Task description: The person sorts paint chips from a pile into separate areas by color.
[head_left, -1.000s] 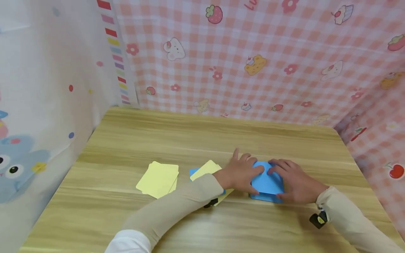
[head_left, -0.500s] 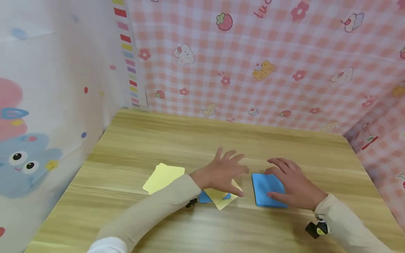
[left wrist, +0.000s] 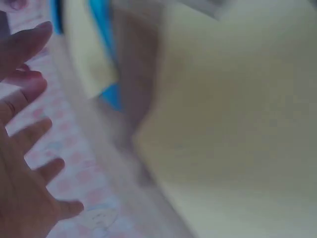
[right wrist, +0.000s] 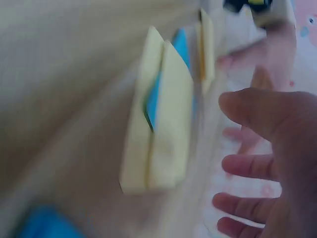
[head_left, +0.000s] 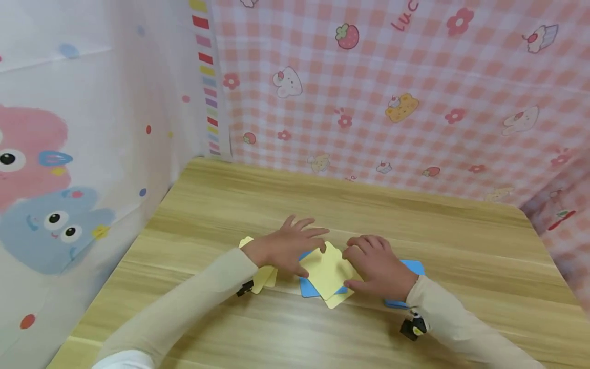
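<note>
Square yellow cards (head_left: 326, 271) with rounded corners lie askew over blue cards (head_left: 308, 289) in a mixed middle pile. My left hand (head_left: 288, 248) hovers at the left side of this pile, fingers spread, with the thumb by its edge. On the other side is my right hand (head_left: 380, 269), its fingers bent loosely towards the cards. In the right wrist view, that hand (right wrist: 287, 163) shows a gap to the yellow cards (right wrist: 171, 124). Blurred yellow cards (left wrist: 233, 124) fill much of the left wrist view, beside the spread left hand (left wrist: 25, 163). Neither hand holds anything.
A pile of yellow cards (head_left: 265, 279) lies partly hidden under the left forearm. To the right, a stack of blue cards (head_left: 412, 267) is half covered by the right hand and wrist. Patterned cloths (head_left: 369, 77) rise behind the wooden table (head_left: 295, 333) and along its sides.
Both hands have moved left, away from the blue stack, which has been squared up, to either side of the mixed middle pile. The head view has shifted slightly left.
</note>
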`<control>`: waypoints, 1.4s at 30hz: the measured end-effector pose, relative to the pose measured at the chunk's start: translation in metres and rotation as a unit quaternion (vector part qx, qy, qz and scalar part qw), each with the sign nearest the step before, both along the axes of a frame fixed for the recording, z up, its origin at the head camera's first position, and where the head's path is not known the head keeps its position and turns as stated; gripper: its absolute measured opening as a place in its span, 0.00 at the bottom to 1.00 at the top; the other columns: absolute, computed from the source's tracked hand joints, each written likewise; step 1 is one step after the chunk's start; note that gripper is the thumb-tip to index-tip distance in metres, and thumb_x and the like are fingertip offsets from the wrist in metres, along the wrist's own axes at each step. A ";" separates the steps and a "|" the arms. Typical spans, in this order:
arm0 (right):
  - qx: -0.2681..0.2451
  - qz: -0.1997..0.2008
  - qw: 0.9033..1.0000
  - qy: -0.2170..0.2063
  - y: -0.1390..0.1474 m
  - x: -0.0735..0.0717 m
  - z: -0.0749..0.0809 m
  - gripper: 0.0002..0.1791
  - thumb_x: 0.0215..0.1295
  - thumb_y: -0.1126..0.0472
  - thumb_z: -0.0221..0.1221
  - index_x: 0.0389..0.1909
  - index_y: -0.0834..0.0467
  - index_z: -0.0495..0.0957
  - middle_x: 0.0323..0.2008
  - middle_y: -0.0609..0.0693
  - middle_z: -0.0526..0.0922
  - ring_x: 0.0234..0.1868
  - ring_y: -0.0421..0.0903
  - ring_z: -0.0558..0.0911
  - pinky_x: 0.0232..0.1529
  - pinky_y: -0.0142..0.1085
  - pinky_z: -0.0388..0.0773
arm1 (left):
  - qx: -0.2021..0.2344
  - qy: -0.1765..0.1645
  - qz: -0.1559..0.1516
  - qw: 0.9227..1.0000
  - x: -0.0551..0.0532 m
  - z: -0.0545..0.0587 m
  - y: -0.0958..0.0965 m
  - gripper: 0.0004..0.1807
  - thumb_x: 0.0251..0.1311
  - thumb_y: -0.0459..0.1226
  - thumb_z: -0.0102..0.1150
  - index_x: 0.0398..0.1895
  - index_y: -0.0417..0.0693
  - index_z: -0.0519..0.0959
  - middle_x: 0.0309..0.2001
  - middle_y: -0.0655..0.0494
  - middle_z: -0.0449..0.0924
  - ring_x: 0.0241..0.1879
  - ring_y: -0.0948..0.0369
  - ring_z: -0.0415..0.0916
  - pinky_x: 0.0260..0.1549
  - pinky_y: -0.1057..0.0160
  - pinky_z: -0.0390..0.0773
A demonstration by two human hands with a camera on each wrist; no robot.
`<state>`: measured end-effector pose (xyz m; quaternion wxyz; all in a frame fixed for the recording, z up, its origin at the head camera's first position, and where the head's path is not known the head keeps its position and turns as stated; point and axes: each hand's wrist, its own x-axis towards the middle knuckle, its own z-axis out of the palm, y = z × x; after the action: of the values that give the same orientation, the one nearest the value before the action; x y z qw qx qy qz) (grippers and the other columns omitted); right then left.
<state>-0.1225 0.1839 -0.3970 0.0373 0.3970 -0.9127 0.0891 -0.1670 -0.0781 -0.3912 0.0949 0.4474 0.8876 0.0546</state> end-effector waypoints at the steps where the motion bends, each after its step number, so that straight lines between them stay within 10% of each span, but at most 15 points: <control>1: 0.008 -0.003 1.000 -0.002 -0.005 0.001 -0.004 0.28 0.53 0.39 0.65 0.48 0.51 0.73 0.53 0.52 0.72 0.56 0.53 0.67 0.57 0.58 0.58 | -0.007 -0.007 -0.007 1.000 -0.003 -0.005 0.002 0.31 0.47 0.55 0.69 0.55 0.65 0.69 0.74 0.61 0.49 0.73 0.47 0.40 0.63 0.33 0.42; 9: 0.075 -0.083 0.994 0.006 -0.029 0.008 -0.033 0.43 0.43 0.19 0.52 0.48 0.49 0.71 0.51 0.54 0.71 0.51 0.54 0.68 0.48 0.58 0.65 | -0.015 -0.058 -0.010 0.998 -0.015 -0.026 0.017 0.28 0.45 0.57 0.70 0.46 0.63 0.69 0.72 0.63 0.55 0.73 0.47 0.42 0.64 0.35 0.41; 27: 0.053 -0.036 0.998 -0.017 -0.012 0.000 -0.031 0.40 0.48 0.34 0.62 0.57 0.53 0.67 0.60 0.56 0.68 0.61 0.56 0.64 0.60 0.66 0.52 | -0.043 0.072 -0.007 0.996 0.003 -0.030 0.023 0.36 0.48 0.68 0.57 0.58 0.62 0.70 0.65 0.54 0.66 0.68 0.48 0.54 0.64 0.36 0.45; 34: 0.038 -0.014 0.999 0.021 -0.025 -0.008 -0.001 0.36 0.52 0.37 0.61 0.57 0.54 0.67 0.61 0.58 0.66 0.62 0.58 0.63 0.62 0.66 0.49 | 0.007 0.099 0.000 0.995 0.002 -0.002 0.000 0.35 0.48 0.67 0.58 0.56 0.60 0.72 0.63 0.51 0.69 0.66 0.44 0.58 0.62 0.34 0.46; 42: 0.020 0.047 0.998 0.048 -0.095 -0.025 0.023 0.34 0.54 0.36 0.59 0.56 0.50 0.67 0.62 0.58 0.65 0.64 0.58 0.61 0.61 0.66 0.48 | 0.074 0.124 0.030 0.989 0.014 0.027 -0.081 0.33 0.46 0.60 0.65 0.53 0.54 0.76 0.60 0.47 0.72 0.65 0.41 0.60 0.62 0.33 0.44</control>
<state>-0.1470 0.0893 -0.3742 0.0690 0.4441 -0.8917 0.0531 -0.1526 -0.1592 -0.3644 -0.0505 0.4298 0.8990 0.0668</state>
